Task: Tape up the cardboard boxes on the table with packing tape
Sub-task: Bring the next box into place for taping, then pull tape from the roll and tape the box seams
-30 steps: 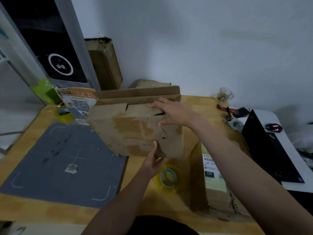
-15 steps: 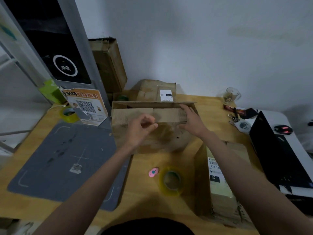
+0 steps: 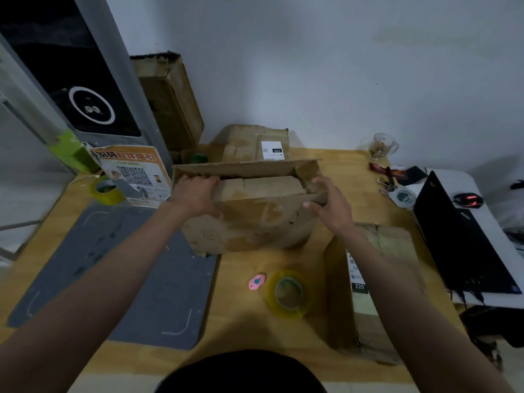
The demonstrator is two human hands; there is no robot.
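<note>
**Cardboard flaps being folded shut at mid-bench**

Worn and creased, the cardboard box (image 3: pixel 249 222) at the middle of the bench (image 3: pixel 241 330) looks light but soft at the flaps; best held at its stiff corners. The left hand (image 3: pixel 198 195) curls round its left top edge. The right hand (image 3: pixel 329 205) pinches the near flap's right end. A tape roll (image 3: pixel 287 293) lies nearby.

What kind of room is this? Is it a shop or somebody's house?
Probably a small parcel-packing corner, maybe a home office. Labelled cardboard boxes crowd a wooden table, tape rolls lie ready, and a QR-code sign leans nearby.
</note>
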